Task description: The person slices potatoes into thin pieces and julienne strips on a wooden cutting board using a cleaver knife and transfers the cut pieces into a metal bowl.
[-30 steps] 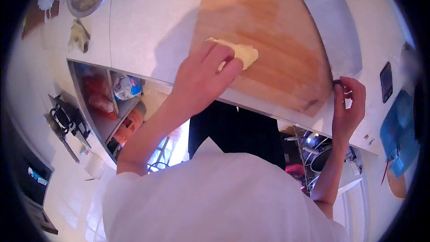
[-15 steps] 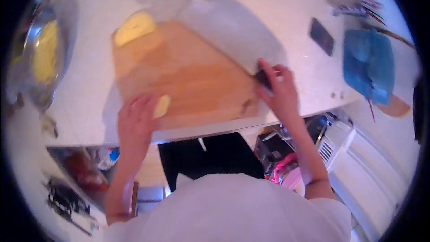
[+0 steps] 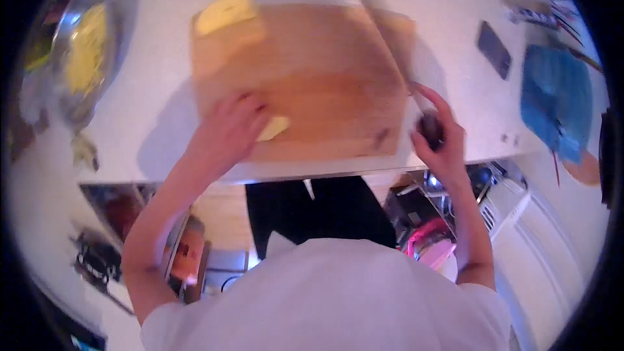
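Observation:
My right hand [image 3: 443, 133] is wrapped round the dark handle [image 3: 429, 129] of a large kitchen knife. Its broad blade [image 3: 380, 23] is turned nearly edge-on and slants up and away over the right part of the wooden cutting board [image 3: 325, 104]. At the board's front left, my left hand [image 3: 231, 127] has curled fingers against a pale yellow slice [image 3: 275, 129] that looks like potato. Part of the slice is under the fingers. A bigger yellow piece [image 3: 227, 13], flat side showing, lies at the board's far left corner.
A metal bowl [image 3: 112, 58] with yellow shreds stands at the left. On the right of the white counter [image 3: 468, 0] lie a dark flat phone-like object [image 3: 494, 50] and a blue translucent container [image 3: 556, 97]. Open storage with a pink item [image 3: 429, 237] sits below the counter edge.
The knife has turned from showing its broad face to nearly edge-on. My left hand has moved inward over the board with the slice. The whole view has shifted.

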The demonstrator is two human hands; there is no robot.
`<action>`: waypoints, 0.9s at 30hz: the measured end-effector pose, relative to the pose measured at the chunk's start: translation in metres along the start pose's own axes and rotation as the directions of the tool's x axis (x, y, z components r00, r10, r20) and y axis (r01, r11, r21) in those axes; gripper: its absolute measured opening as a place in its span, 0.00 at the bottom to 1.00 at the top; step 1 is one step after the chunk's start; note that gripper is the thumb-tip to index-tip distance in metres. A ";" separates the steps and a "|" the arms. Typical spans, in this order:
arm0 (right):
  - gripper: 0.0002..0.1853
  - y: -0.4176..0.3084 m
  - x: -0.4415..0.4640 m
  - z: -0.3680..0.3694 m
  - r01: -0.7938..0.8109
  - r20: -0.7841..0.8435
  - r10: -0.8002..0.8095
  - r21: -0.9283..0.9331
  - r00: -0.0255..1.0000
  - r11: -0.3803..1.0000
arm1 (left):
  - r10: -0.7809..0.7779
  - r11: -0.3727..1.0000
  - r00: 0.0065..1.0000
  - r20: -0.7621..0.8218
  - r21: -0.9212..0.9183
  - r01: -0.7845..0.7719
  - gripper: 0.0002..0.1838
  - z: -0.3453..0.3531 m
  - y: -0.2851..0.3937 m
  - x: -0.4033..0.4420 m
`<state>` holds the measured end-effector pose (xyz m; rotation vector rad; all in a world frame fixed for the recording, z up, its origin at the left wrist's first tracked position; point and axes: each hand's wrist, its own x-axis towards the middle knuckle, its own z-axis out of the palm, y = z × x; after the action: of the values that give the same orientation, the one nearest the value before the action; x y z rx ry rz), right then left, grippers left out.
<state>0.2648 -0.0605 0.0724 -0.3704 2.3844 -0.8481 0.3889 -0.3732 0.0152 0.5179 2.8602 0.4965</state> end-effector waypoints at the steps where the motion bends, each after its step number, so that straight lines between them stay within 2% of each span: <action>1: 0.33 0.009 -0.013 0.005 0.111 -0.056 -0.102 0.187 0.993 0.976 | 0.044 0.999 0.998 0.042 -0.002 -0.044 0.27 -0.002 -0.005 0.006; 2: 0.32 0.009 -0.023 0.006 0.062 -0.033 -0.054 0.293 0.998 0.954 | 0.096 0.995 0.992 0.081 -0.012 -0.095 0.31 -0.003 -0.007 0.012; 3: 0.30 0.002 -0.027 0.001 -0.063 0.058 0.045 0.364 0.997 0.929 | 0.116 0.993 0.991 0.060 -0.011 -0.116 0.31 -0.006 -0.009 0.014; 5: 0.28 -0.026 -0.018 0.000 -0.178 0.080 0.165 0.207 0.983 0.962 | 0.176 0.984 0.984 0.002 -0.009 -0.176 0.31 -0.009 -0.014 0.017; 8: 0.29 -0.031 -0.021 0.001 -0.064 0.217 0.074 -0.053 0.973 0.997 | 0.152 0.988 0.961 -0.231 0.008 -0.154 0.26 -0.003 -0.001 -0.003; 10: 0.29 -0.028 -0.026 0.011 -0.035 0.244 0.039 -0.018 0.969 0.999 | 0.186 0.981 0.904 -0.385 0.028 -0.190 0.23 0.016 -0.002 -0.017; 11: 0.29 -0.031 -0.027 0.013 -0.079 0.285 0.073 0.007 0.956 0.997 | 0.195 0.979 0.866 -0.461 0.034 -0.203 0.21 0.024 -0.002 -0.023; 12: 0.29 -0.034 -0.028 0.015 -0.124 0.324 0.108 0.030 0.940 0.992 | 0.171 0.984 0.878 -0.447 0.030 -0.176 0.20 0.025 -0.001 -0.022; 14: 0.30 -0.034 -0.032 0.023 -0.051 0.347 0.037 0.030 0.937 0.998 | 0.126 0.992 0.899 -0.419 0.033 -0.124 0.18 0.025 0.002 -0.018; 17: 0.30 -0.040 -0.034 0.034 0.048 0.403 -0.066 0.055 0.913 0.997 | 0.069 0.996 0.879 -0.472 -0.016 -0.086 0.18 0.033 0.001 -0.018; 20: 0.30 -0.044 -0.032 0.036 0.056 0.435 -0.074 0.054 0.897 0.997 | 0.104 0.993 0.880 -0.464 -0.004 -0.120 0.18 0.039 -0.003 -0.024; 24: 0.30 -0.041 -0.033 0.033 -0.050 0.409 0.022 0.059 0.912 0.997 | 0.239 0.971 0.899 -0.368 0.061 -0.233 0.18 0.023 -0.012 -0.011; 27: 0.30 -0.037 -0.031 0.029 -0.036 0.385 0.013 0.053 0.923 0.998 | 0.357 0.934 0.883 -0.307 0.130 -0.332 0.18 0.015 -0.023 -0.004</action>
<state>0.3091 -0.0898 0.0914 -0.4383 1.9912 -0.7529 0.3894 -0.3903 -0.0066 1.0658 3.1179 0.5821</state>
